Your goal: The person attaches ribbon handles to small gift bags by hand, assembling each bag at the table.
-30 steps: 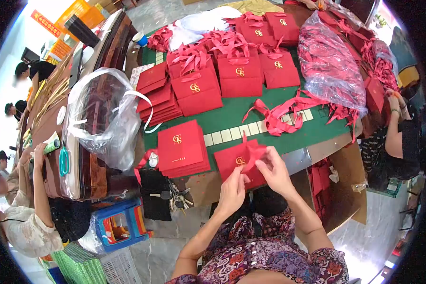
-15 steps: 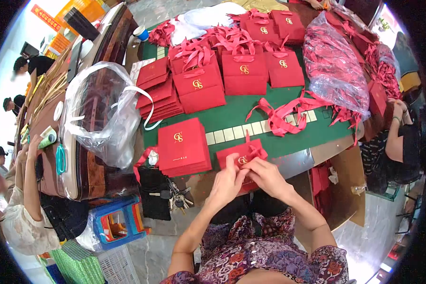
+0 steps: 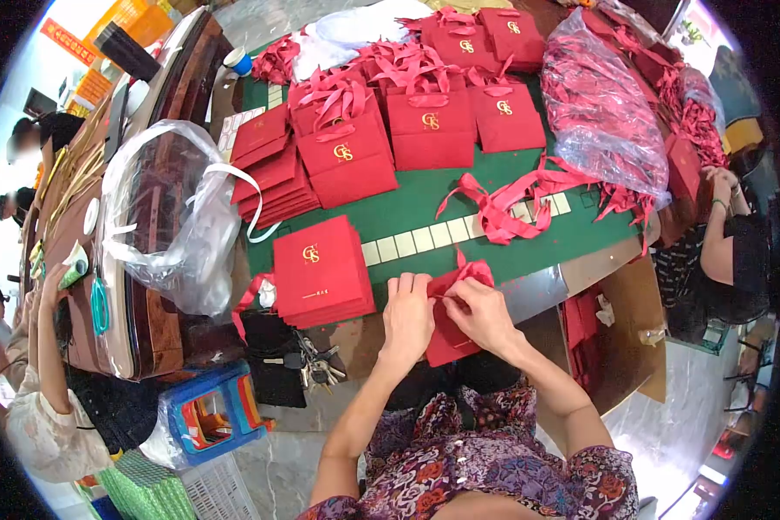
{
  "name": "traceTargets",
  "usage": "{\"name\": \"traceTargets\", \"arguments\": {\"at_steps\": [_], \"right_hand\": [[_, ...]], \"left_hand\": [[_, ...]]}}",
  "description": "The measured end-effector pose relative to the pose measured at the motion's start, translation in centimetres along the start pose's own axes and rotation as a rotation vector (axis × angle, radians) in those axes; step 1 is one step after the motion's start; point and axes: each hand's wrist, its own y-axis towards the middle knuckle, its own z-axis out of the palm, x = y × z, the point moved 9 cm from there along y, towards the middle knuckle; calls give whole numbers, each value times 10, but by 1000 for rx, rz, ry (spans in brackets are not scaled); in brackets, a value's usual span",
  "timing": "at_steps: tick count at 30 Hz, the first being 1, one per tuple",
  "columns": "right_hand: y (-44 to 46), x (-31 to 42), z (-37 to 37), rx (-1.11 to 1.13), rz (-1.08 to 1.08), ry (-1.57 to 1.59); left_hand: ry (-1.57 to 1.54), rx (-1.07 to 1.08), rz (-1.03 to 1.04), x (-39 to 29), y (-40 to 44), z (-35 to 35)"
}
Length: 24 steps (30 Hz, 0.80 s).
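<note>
A small red paper gift bag (image 3: 449,344) lies at the near edge of the table in front of me. My left hand (image 3: 409,316) is closed on the bag's left side, with its fingers bent over the top. My right hand (image 3: 479,319) pinches at the bag's upper part, where a red ribbon (image 3: 473,270) stands up behind the fingers. The fingers hide most of the bag's front and the exact spot being pinched. Left of my hands rests a stack of flat red bags (image 3: 322,277) with gold lettering.
Finished-looking red bags with ribbon handles (image 3: 431,130) stand in rows farther back. Loose red ribbons (image 3: 507,208) and a plastic sack of ribbons (image 3: 605,121) lie to the right. A clear plastic bag (image 3: 173,217) hangs left; below the table's right edge is a cardboard box (image 3: 637,347).
The bag has turned and come nearer my body. My left hand has shifted from its front to its left side; the right hand still pinches at the top. The view has moved slightly.
</note>
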Motion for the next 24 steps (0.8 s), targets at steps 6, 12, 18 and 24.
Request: {"name": "traceTargets", "arguments": {"at_steps": [6,12,18,24], "right_hand": [[-4,-2,0,-4,36,-26],[-2,1,4,28,88,23],[-5,3,7,-22,82,-30],[-7,10,10,-37,89,-87]], "left_hand": [[-112,47,60,2,1,-6],[-222,94,57,1,2,-6],[-266,130,30,1,2,-3],[-311,132,28,-9,0,-5]]}}
